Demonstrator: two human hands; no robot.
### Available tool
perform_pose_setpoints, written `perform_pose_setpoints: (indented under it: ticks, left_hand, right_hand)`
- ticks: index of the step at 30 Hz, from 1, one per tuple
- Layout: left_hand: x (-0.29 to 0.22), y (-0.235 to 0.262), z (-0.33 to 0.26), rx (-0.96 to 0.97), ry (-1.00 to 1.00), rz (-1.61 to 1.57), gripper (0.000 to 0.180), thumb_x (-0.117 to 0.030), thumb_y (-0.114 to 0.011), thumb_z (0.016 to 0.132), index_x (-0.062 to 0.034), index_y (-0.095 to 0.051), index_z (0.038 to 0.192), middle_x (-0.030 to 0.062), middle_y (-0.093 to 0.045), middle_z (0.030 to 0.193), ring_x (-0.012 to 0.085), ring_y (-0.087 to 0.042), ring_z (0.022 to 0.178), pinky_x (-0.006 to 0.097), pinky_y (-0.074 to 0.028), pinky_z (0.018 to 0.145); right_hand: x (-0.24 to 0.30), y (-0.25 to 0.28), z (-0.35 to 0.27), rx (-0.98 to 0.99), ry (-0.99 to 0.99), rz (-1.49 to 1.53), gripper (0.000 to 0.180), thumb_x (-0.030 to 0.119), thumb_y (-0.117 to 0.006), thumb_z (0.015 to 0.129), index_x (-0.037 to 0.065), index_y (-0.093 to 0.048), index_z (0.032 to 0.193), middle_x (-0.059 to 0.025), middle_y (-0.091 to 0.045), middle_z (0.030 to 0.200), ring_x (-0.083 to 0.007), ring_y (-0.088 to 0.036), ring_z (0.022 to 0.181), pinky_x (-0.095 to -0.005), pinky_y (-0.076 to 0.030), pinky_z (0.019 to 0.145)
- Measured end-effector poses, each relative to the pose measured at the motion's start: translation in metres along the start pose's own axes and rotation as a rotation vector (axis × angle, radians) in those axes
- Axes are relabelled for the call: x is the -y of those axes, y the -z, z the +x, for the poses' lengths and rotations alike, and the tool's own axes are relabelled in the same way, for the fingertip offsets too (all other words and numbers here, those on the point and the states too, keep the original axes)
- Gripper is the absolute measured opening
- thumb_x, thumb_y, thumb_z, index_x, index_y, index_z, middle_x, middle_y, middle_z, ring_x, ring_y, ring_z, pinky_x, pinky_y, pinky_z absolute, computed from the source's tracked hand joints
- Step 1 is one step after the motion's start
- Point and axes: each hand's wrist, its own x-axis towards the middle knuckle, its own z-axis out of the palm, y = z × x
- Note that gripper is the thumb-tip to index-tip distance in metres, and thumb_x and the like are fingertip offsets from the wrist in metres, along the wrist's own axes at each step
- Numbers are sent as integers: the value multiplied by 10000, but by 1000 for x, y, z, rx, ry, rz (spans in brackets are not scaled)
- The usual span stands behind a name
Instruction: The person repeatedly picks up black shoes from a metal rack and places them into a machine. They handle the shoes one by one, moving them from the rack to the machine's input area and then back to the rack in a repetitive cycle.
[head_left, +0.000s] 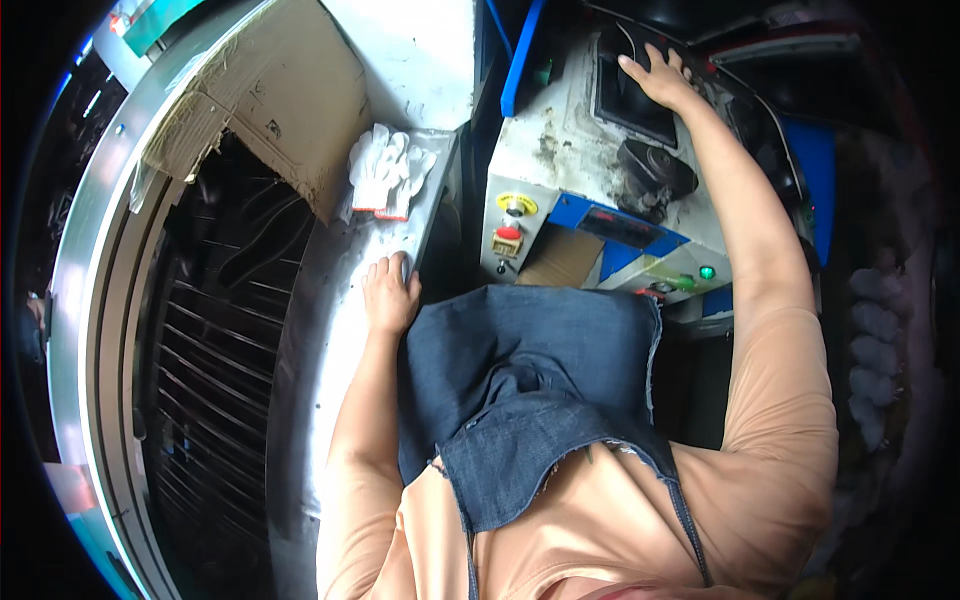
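My left hand (390, 295) rests on the bright metal ledge (335, 370) beside the conveyor, its fingers lying forward and its thumb apart. A small greyish patch shows by its fingertips; I cannot tell what it is. Just beyond it, a pile of white knitted gloves (388, 172) with orange-red cuffs lies on the ledge. My right arm reaches far forward over a dirty white machine (560, 110). There my right hand (660, 82) spreads its fingers at the black square plate (625, 95) on top, and nothing shows in its grasp. A black, grimy round part (655, 165) sits nearer to me.
The machine's front carries a red push button (508, 232), a lit green button (707, 272) and a dark display panel (620, 228). At left runs a conveyor with dark slats (215, 340), partly covered by a cardboard sheet (285, 95). A dark blue apron (530, 345) covers my lap.
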Motion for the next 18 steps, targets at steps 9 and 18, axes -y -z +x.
perform_pose_setpoints:
  ticks: [9, 18]
  left_hand:
    - [4, -19, 11, 6, 247, -495, 188, -181, -597, 941, -20, -690, 966, 180, -676, 930, 315, -649, 858, 402, -500, 808]
    - [-145, -30, 61, 351, -97, -498, 229, -201, -568, 942, -32, -722, 945, 199, -702, 906, 355, -688, 889, 409, -531, 794]
  right_hand:
    - [-54, 83, -246, 127, 486, 858, 243, 200, -559, 1010, -13, -652, 1082, -54, -689, 957, -127, -641, 864, -267, -513, 775]
    - [-181, -86, -313, 33, 173, 412, 148, 80, -610, 901, 2, -701, 987, -204, -701, 915, -367, -685, 899, -424, -531, 816]
